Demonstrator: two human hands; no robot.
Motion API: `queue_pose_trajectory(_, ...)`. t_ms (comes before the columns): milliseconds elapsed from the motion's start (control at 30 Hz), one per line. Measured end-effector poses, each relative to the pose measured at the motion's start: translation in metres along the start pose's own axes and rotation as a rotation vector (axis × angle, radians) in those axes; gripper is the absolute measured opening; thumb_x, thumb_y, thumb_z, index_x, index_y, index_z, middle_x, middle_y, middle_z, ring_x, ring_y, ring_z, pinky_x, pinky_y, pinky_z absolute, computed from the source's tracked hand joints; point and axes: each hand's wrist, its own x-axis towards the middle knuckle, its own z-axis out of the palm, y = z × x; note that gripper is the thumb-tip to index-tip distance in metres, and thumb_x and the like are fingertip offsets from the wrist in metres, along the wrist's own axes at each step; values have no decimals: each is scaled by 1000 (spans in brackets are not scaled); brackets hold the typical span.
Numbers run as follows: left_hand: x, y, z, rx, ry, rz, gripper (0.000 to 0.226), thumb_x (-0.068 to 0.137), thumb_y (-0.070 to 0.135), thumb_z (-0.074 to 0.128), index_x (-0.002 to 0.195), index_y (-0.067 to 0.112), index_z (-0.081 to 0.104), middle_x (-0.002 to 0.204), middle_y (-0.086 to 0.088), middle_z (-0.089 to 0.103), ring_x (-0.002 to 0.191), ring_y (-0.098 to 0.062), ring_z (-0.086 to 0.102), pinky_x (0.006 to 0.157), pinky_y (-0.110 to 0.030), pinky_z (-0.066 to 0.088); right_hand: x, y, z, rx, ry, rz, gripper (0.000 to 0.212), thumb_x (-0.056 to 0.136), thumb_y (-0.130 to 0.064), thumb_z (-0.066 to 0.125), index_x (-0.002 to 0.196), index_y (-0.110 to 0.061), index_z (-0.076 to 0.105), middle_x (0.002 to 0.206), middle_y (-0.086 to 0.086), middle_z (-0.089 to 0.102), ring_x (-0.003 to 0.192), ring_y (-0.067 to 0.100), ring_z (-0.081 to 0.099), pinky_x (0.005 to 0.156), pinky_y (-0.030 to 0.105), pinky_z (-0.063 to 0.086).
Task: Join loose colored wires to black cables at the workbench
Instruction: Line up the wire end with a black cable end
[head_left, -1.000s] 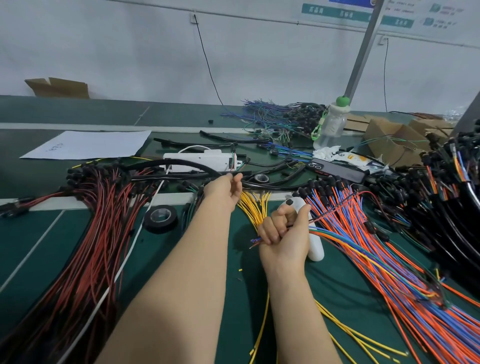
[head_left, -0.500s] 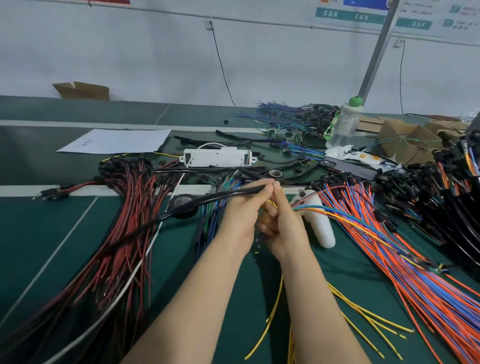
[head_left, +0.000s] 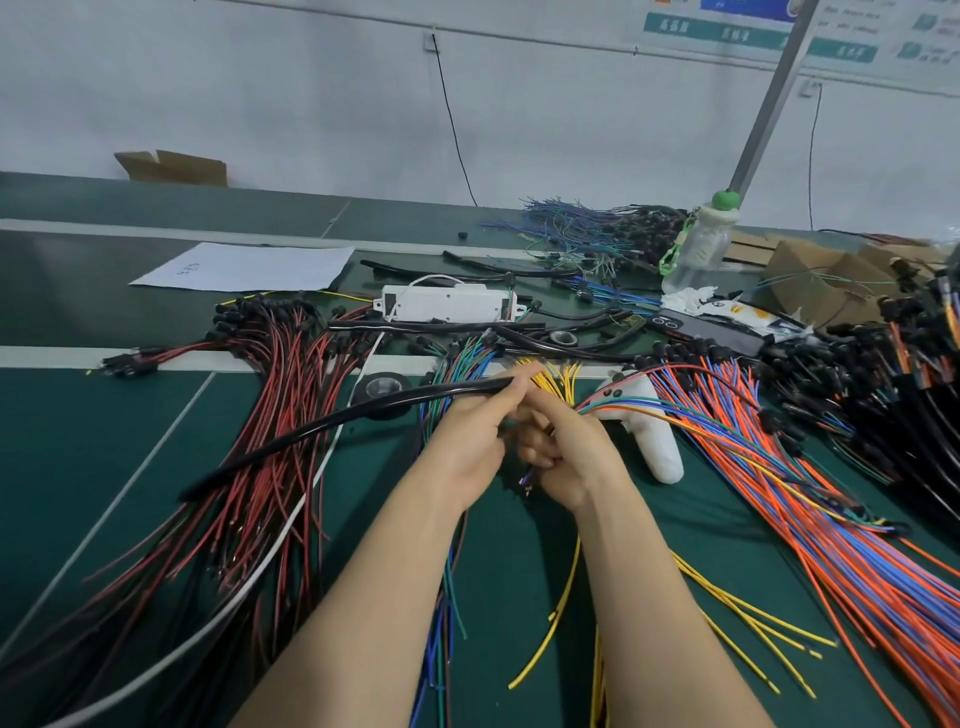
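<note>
My left hand (head_left: 470, 441) grips the end of a thick black cable (head_left: 332, 431) that runs down to the left across the red and black wire bundle (head_left: 260, 447). Right beside it, my right hand (head_left: 569, 452) holds a small bunch of colored wires (head_left: 691, 415) that trail off to the right; their short ends stick out below my fist. The two hands touch above the green mat (head_left: 78, 457). Loose yellow wires (head_left: 556, 379) lie just behind my fingers.
A white gun-shaped tool (head_left: 649, 431) lies right of my hands. A big fan of orange and blue wires (head_left: 831, 519) fills the right side. Black tape roll (head_left: 382, 387), white power strip (head_left: 447, 304), bottle (head_left: 698, 244), paper sheet (head_left: 244, 267) and cardboard boxes (head_left: 831, 280) sit farther back.
My left hand pulled the black cable back from the far pile toward me and met the right hand. The right hand kept its colored wires.
</note>
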Motion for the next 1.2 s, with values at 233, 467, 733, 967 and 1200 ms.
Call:
queue_pose_trajectory(233, 2, -11, 0, 167, 26, 50, 24, 99, 18, 47, 109, 31, 64, 82, -1, 67, 77, -17, 62, 77, -35, 53, 1, -4, -7, -18, -40, 129, 32, 83, -39, 65, 67, -16, 50, 51, -5, 29, 30, 2, 20, 29, 15, 18)
queue_pose_trajectory(467, 4, -11, -2, 226, -29, -19, 22, 97, 13, 49, 111, 23, 62, 97, -9, 67, 80, -20, 65, 75, -32, 52, 2, -4, -4, 37, 83, 89, 17, 89, -17, 60, 74, -11, 56, 46, -6, 32, 30, 3, 21, 30, 16, 19)
queue_pose_trajectory(733, 5, -4, -2, 150, 178, 259, 12, 90, 5, 60, 87, 14, 67, 77, 4, 69, 72, -4, 66, 68, -16, 51, 2, -6, 1, 42, 163, -57, 24, 95, -18, 55, 71, -14, 52, 43, -7, 42, 30, 3, 21, 32, 16, 13)
queue_pose_trajectory(967, 4, -4, 5, -177, 207, 98, 4, 90, 6, 59, 90, 5, 63, 72, 0, 65, 59, -3, 63, 60, -15, 53, -3, -24, -11, 724, 38, -292, 46, 102, -42, 31, 65, -17, 41, 41, -7, 21, 30, 7, 16, 32, 19, 12)
queue_pose_trajectory(1200, -1, -5, 11, -219, 115, -24, 10, 89, 8, 60, 80, 6, 63, 65, 0, 67, 58, -6, 64, 56, -16, 53, -6, -30, -17, 973, 33, -370, 49, 104, -40, 29, 65, -14, 43, 41, -6, 24, 29, 8, 19, 30, 19, 16)
